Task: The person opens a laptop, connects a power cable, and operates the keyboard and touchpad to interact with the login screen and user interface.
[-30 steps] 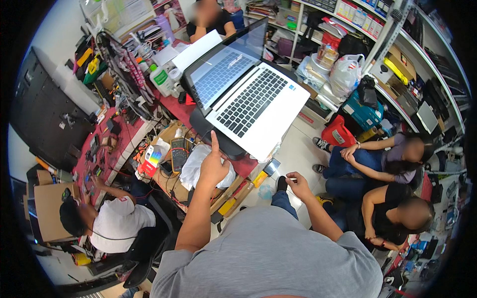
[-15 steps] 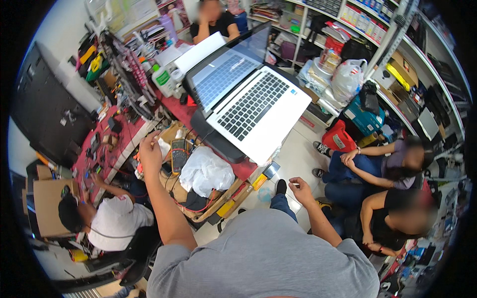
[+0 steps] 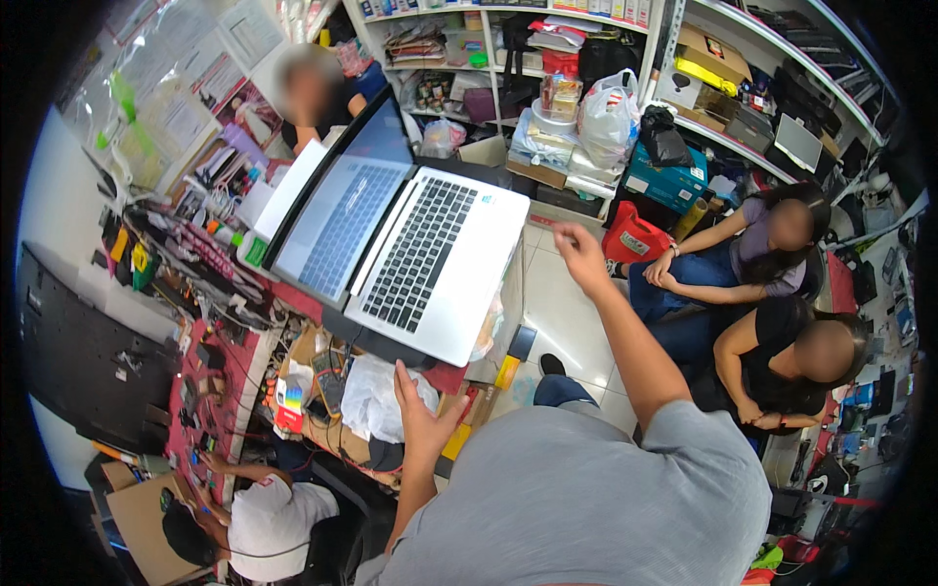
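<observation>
- Open silver rectangular laptop (image 3: 410,256) sits over flat black support (image 3: 383,348), probably for steadiness.
- Left hand (image 3: 426,422): empty, spread, near it.
- Right hand (image 3: 584,258): empty, loosely bent, right.

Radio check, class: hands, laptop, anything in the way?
Left hand empty, near open laptop. Right hand empty, right of it. White bag by left hand, not blocking.

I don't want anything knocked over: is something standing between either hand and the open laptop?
Nothing visible blocks either. Between the left hand and the laptop, only the dark support beneath it shows; the right hand has open space toward the laptop's right side. The white plastic bag is beside the left hand, not between.
</observation>
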`<state>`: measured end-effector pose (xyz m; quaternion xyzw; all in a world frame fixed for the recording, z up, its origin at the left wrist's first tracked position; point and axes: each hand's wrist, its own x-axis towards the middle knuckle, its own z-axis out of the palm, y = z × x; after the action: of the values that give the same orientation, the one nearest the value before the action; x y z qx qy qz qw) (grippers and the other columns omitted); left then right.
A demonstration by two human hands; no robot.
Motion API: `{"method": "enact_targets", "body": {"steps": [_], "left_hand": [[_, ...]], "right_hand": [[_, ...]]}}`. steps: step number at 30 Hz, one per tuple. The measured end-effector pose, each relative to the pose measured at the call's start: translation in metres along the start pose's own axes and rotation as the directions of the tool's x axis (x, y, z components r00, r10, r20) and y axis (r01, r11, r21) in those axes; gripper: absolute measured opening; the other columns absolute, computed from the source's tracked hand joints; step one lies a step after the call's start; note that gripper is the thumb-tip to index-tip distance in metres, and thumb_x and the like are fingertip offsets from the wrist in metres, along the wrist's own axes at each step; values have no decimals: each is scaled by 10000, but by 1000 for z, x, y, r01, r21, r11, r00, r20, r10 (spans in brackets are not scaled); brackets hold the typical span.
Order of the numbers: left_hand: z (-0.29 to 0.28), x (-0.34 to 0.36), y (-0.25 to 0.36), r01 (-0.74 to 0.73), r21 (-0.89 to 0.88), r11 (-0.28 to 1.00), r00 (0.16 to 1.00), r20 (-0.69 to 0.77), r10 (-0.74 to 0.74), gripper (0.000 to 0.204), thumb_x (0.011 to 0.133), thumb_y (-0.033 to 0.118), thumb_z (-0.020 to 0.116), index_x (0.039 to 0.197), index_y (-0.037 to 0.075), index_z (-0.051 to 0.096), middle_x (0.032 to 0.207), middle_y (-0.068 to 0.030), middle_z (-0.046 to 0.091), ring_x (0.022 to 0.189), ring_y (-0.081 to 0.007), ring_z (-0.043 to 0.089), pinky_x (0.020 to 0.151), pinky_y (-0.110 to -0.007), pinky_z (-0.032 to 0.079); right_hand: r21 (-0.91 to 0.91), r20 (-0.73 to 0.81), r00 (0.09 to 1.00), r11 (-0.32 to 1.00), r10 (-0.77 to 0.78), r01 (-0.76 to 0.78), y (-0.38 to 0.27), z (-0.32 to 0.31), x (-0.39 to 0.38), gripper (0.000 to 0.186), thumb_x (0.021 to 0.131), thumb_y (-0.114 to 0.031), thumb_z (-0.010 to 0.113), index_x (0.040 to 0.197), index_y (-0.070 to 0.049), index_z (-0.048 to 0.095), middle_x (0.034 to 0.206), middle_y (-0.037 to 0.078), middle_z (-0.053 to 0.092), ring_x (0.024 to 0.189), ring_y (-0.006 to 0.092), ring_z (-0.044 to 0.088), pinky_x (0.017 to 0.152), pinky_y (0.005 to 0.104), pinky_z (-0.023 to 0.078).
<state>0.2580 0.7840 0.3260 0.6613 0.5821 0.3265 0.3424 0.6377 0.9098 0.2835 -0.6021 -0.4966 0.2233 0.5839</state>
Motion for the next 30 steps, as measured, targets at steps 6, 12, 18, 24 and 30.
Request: {"method": "enact_targets", "body": {"steps": [6,12,18,24,30], "left_hand": [[14,26,40,225,-21,974,974,5,-225,1403,629,359,945,1571,-17,-24,1558,-413,32,1328,-418,451,1075,-437,418],[27,40,36,309,33,950,951,-34,-308,1482,578,373,975,1569,-9,-58,1542,-442,-34,1197,-355,571,913,-390,547],[41,42,48,353,-142,925,926,-86,-367,1535,521,331,1004,1575,11,-65,1459,-333,205,1251,-334,518,967,-393,530],[59,44,59,242,-273,931,922,-234,-308,1559,495,425,997,1582,21,-44,1420,-225,291,1282,-340,478,974,-406,515],[55,41,28,278,-51,959,929,-238,-282,1567,500,448,989,1581,14,-59,1426,-245,353,1342,-361,401,1084,-432,405]], "right_hand": [[126,179,968,971,178,-202,-32,46,178,410,957,-364,621,1094,15,694,960,110,699,869,174,628,793,328,495],[39,556,760,903,336,-427,-6,140,284,649,1004,-578,460,1316,-25,596,1265,111,646,1104,234,601,906,374,486],[-53,710,655,947,258,-316,13,202,295,819,984,-663,410,1470,-6,454,1507,188,461,1337,319,488,1115,402,357],[-27,845,465,888,266,-459,-22,197,288,939,946,-749,380,1509,3,385,1500,193,451,1309,272,505,1097,379,382],[-30,853,472,923,223,-383,-18,177,292,779,996,-630,423,1443,6,476,1388,174,567,1247,246,553,1056,337,409]]}}
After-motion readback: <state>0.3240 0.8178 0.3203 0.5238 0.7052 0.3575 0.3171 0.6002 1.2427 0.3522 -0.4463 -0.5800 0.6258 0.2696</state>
